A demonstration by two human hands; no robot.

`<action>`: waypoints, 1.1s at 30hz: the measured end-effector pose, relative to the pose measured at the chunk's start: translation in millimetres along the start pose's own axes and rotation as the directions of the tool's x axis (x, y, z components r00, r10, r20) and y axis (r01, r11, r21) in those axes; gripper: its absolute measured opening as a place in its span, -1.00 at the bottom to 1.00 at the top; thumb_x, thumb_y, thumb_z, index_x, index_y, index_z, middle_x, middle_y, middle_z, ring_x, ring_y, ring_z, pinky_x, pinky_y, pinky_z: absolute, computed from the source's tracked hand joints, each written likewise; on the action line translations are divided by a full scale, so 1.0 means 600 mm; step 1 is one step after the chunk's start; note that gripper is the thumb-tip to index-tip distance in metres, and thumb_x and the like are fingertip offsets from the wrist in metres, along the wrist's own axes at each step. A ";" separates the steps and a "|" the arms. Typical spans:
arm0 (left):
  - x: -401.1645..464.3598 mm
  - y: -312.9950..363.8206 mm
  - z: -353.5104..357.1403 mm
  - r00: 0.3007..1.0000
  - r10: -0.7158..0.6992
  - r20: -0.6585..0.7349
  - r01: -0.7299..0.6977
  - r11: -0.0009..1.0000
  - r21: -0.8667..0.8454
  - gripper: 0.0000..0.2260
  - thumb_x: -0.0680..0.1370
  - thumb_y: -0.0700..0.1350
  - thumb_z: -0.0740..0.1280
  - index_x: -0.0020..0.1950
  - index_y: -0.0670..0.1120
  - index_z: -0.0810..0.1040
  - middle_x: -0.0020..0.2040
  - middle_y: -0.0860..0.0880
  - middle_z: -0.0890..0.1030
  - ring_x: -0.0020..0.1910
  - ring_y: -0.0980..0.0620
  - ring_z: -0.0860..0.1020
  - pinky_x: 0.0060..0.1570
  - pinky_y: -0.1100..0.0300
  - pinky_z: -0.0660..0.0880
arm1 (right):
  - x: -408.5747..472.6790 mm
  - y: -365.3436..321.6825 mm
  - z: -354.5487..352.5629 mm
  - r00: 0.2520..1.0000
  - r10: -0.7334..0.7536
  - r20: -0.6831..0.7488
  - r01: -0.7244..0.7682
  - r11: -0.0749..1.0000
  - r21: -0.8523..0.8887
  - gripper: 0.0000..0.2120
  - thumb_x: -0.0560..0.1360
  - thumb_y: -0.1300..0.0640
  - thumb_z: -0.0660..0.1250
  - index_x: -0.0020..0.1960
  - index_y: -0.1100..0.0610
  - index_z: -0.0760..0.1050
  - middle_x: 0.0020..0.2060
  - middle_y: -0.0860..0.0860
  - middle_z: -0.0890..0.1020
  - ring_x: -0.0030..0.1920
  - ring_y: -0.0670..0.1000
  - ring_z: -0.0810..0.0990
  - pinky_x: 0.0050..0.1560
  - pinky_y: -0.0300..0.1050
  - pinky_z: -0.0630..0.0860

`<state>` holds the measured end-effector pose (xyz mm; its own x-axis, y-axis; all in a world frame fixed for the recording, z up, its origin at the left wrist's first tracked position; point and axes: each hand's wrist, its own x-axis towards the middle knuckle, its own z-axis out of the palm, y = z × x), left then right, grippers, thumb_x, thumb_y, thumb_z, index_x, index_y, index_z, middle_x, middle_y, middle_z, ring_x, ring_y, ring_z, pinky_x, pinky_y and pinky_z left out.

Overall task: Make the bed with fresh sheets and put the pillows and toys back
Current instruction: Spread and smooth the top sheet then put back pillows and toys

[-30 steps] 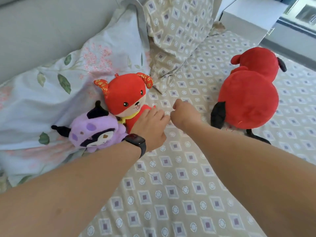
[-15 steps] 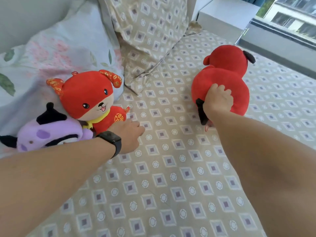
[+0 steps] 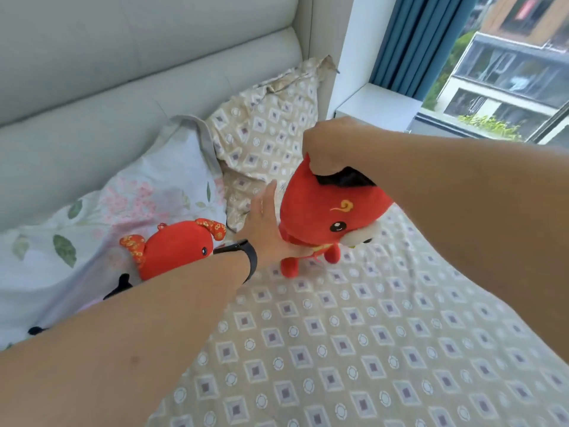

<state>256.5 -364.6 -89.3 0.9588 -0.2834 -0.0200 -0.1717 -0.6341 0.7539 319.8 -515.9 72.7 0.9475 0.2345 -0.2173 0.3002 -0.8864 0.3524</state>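
My right hand [image 3: 326,149] pinches the big red plush [image 3: 326,214] by its soft, light head; left hand [image 3: 264,229], fingers straight, steadies it near the bed's [image 3: 338,349] head edge.

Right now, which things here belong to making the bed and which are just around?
Part of the job:
big red plush, gripped at the top by the right hand, left hand flat against its side
small red plush
floral pillow
patterned pillow
sheet

Just around:
headboard
curtain
window ledge
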 end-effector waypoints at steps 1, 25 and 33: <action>0.007 0.004 -0.005 1.000 0.016 -0.024 -0.018 0.996 -0.082 0.32 -0.02 0.41 0.62 0.56 0.18 -0.04 0.50 0.03 0.23 0.48 -0.03 0.31 0.40 -0.09 0.37 | 0.010 -0.017 -0.014 1.000 -0.017 0.026 0.016 1.000 0.021 -0.89 0.43 0.21 0.19 -0.22 0.08 0.46 -0.20 0.04 0.53 -0.24 0.10 0.52 -0.33 -0.09 0.38; 0.058 -0.094 -0.087 0.873 -0.474 -0.120 0.342 0.768 -0.541 -0.70 0.43 -0.26 0.35 0.13 -0.04 0.49 -0.13 -0.05 0.59 -0.26 -0.05 0.58 -0.19 0.12 0.56 | 0.054 -0.145 0.174 0.844 0.526 -0.104 0.116 0.009 0.993 -0.35 0.60 -0.18 0.23 0.62 -0.11 0.11 0.53 -0.12 0.21 0.44 -0.14 0.26 0.42 -0.10 0.22; 0.060 -0.148 -0.146 0.811 -0.521 -0.268 0.381 0.816 -0.434 -0.70 0.40 -0.31 0.39 0.03 0.02 0.54 -0.10 0.04 0.61 0.01 -0.16 0.61 0.09 -0.03 0.58 | 0.079 -0.226 0.182 0.856 0.508 -0.095 0.150 -0.069 0.986 -0.51 0.58 -0.17 0.29 0.46 -0.06 0.34 0.35 -0.14 0.36 0.27 -0.20 0.39 0.35 -0.14 0.34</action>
<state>326.3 -255.6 -99.7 0.9272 0.2932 -0.2330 0.3235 -0.3135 0.8928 312.0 -428.4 -84.7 0.9742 -0.2112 0.0794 0.0134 -0.2975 -0.9546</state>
